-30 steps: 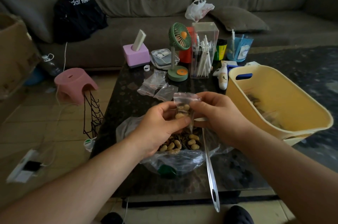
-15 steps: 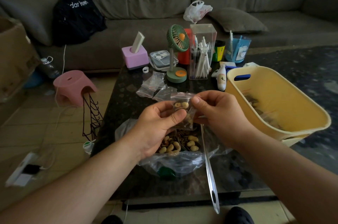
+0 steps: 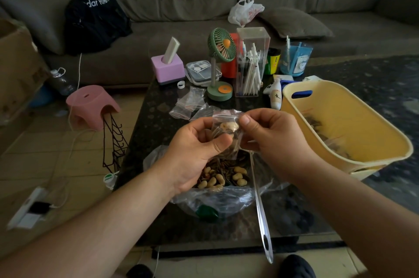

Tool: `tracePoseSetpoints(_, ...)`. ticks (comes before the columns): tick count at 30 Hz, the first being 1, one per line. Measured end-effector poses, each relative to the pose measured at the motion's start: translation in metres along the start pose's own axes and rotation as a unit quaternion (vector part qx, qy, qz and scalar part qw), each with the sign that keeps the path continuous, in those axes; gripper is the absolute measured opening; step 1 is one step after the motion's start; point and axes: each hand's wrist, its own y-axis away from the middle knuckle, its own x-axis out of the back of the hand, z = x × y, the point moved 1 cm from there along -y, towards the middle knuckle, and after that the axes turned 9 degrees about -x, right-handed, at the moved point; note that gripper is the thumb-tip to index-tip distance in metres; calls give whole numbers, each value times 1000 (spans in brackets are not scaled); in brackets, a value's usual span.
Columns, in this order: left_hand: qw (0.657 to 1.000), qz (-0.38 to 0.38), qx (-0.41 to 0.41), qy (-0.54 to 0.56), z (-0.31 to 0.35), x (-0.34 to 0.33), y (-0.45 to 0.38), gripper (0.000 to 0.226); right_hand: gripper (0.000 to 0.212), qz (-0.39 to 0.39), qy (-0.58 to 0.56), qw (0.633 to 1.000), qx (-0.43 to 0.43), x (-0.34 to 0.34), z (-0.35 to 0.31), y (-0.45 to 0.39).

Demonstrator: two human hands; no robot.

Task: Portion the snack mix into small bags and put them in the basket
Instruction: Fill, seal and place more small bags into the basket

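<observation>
Both hands (image 3: 195,148) (image 3: 269,135) pinch the bag (image 3: 226,132); an unsealed top could spill nuts before the basket (image 3: 353,123) at three o'clock.

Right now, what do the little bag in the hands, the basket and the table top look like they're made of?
Little bag: thin clear plastic film, crinkly, nuts visible through it. Basket: pale yellow molded plastic, smooth matte walls, cut-out handle. Table top: dark speckled, glossy, probably polished stone or a lookalike.

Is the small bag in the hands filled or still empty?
Filled. Nuts show through the clear small bag, which the left hand and right hand pinch above the big snack mix bag. Whether it is sealed, cannot tell.
</observation>
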Motion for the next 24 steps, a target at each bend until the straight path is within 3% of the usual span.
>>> tracePoseSetpoints(5,999,-16,22,28,3,-1,1,53,14,-16,-8,1000,-6,-1,-3,2)
tracePoseSetpoints(9,997,-16,-19,-76,3,0,3,51,13,9,22,1000,1,-1,-4,2)
tracePoseSetpoints(13,993,-1,-33,-116,3,1,2,33,12,26,56,998,12,1,-4,1)
tracePoseSetpoints(24,991,70,-64,-93,7,3,0,6,6,11,79,997,3,4,-2,2)
